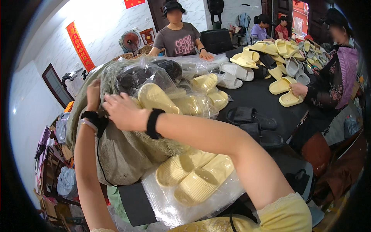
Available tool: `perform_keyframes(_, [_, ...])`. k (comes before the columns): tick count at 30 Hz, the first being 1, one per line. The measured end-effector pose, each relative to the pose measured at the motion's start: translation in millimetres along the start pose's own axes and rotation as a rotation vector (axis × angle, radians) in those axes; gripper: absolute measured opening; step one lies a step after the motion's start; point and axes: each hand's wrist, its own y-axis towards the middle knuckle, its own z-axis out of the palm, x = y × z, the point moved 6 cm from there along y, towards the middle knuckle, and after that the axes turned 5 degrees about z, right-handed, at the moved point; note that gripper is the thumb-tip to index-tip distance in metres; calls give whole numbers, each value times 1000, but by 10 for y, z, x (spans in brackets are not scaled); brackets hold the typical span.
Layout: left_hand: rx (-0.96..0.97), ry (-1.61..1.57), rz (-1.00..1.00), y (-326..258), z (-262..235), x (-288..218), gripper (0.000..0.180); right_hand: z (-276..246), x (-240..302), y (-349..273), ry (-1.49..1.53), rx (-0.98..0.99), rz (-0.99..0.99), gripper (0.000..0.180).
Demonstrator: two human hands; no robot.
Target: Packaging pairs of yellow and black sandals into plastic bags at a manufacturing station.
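Large woven sack (pixel 116 154) is gripped at its upper edge by left hand (pixel 93 94), fingers curled over rim; right hand (pixel 123 112) is laid on sack top, fingers bent into fabric; bagged yellow slippers (pixel 162 98) are seen just beside; sack rests on black table (pixel 262 96).

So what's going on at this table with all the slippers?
A person is working both hands into a big woven sack stuffed with bagged slippers: the left hand grips its upper edge, the right hand rests on top. A bagged pale yellow pair lies just below. Across the black table, others handle loose yellow, white and black slippers.
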Motion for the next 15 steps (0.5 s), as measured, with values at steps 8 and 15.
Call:
perform_keyframes(8, [-100, 876, 87, -73, -495, 523, 27, -140, -934, -1269, -167, 334, 263, 81])
perform_keyframes(15, [-67, 963, 79, -432, -560, 1096, 28, -173, -1688, -1621, 0, 487, 570, 78])
